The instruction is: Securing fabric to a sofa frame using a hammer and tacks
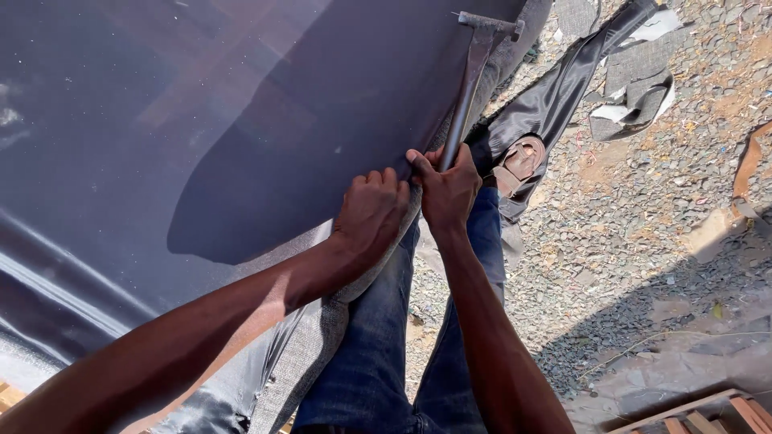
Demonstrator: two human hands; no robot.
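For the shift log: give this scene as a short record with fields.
left hand: fingers press the edge of the dark glossy sheet
right hand: gripping the hammer low on its handle
hammer head: far end, lying over the sheet's edge
grey fabric: under the sheet, along its edge
ground: gravel, fabric scraps, a sandal

A large sheet of glossy dark leatherette (201,120) is filling the left and upper part of the frame, stretching taut and smooth, catching pale reflections at its far left and carrying a broad shadow across its middle. Its edge is running diagonally from the top centre down toward the lower left, folding over a grey woven fabric backing (322,321) showing beneath it. A slim dark metal hammer (466,88) is lying along that edge just right of centre, its handle slanting upward and its narrow head sitting crosswise near the top of the frame.
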